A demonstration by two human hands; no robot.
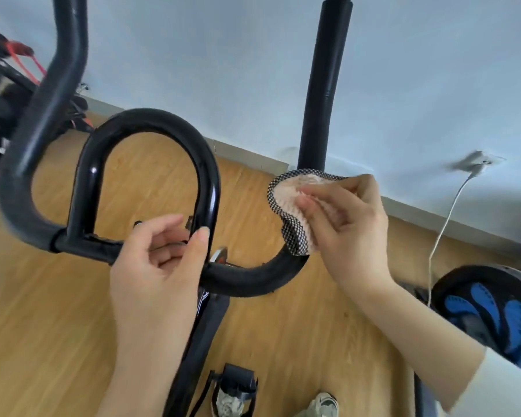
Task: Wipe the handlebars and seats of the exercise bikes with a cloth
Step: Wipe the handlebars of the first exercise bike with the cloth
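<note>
Black handlebars of an exercise bike fill the middle of the head view, with a glossy centre loop and a padded right grip rising to the top. My right hand presses a pink cloth with a black-and-white checked edge around the lower bend of that right grip. My left hand curls around the crossbar at the foot of the loop, thumb against the loop's right leg. No seat shows in this view.
A wooden floor lies below, a pale wall behind. Another black and red machine stands far left. A white cable hangs from a wall socket. A black and blue pad sits at the right. A pedal and shoes are below.
</note>
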